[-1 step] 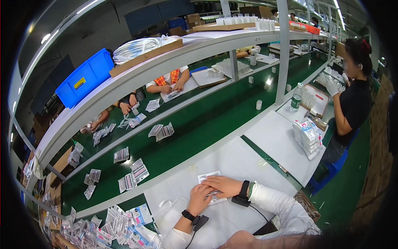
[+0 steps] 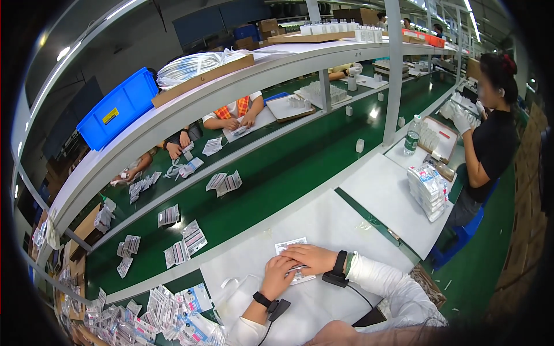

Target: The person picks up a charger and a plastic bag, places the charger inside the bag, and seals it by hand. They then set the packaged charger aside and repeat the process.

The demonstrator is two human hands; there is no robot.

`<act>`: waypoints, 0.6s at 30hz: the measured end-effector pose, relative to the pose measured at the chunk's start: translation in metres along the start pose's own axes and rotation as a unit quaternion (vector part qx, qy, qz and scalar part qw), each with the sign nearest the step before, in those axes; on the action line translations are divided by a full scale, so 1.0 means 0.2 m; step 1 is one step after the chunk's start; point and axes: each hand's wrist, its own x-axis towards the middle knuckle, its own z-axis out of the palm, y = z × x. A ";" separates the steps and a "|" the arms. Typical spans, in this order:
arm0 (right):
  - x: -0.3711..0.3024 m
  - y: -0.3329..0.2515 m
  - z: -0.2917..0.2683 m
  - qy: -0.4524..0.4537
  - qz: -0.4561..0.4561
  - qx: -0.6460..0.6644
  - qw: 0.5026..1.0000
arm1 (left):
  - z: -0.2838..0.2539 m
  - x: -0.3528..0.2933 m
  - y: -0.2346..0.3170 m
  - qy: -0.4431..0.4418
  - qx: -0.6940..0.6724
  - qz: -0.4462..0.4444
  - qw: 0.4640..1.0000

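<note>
A flat packet with a white printed label (image 2: 301, 279) lies on the white work surface (image 2: 245, 271) in front of me. My left hand (image 2: 278, 278) is closed on its left side, the fingers pressed together. Coming from the right, my right hand (image 2: 314, 259) bends over the packet's middle, and its fingers meet those of my left hand. Both hands cover the centre of the packet, so only its upper and lower ends show. Fingertip detail is partly hidden. Each wrist carries a black strap with a small black device.
Heaped printed packets (image 2: 167, 314) lie at the lower left. More packets (image 2: 186, 244) rest on the green conveyor belt (image 2: 277, 190). To the right are stacked packets (image 2: 428, 193), a water bottle (image 2: 412, 136) and a seated co-worker (image 2: 490, 127). A shelf post (image 2: 395, 75) rises beyond the table.
</note>
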 end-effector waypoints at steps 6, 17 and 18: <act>0.00 0.01 0.01 -0.006 -0.002 -0.003 1.000 | 0.00 0.00 -0.01 -0.002 -0.002 0.002 1.000; 0.01 0.01 0.00 -0.011 -0.004 0.006 1.000 | 0.00 0.00 0.00 -0.002 -0.014 0.001 1.000; 0.01 0.01 0.00 -0.010 -0.004 0.009 1.000 | -0.01 0.00 0.00 -0.001 -0.013 0.001 1.000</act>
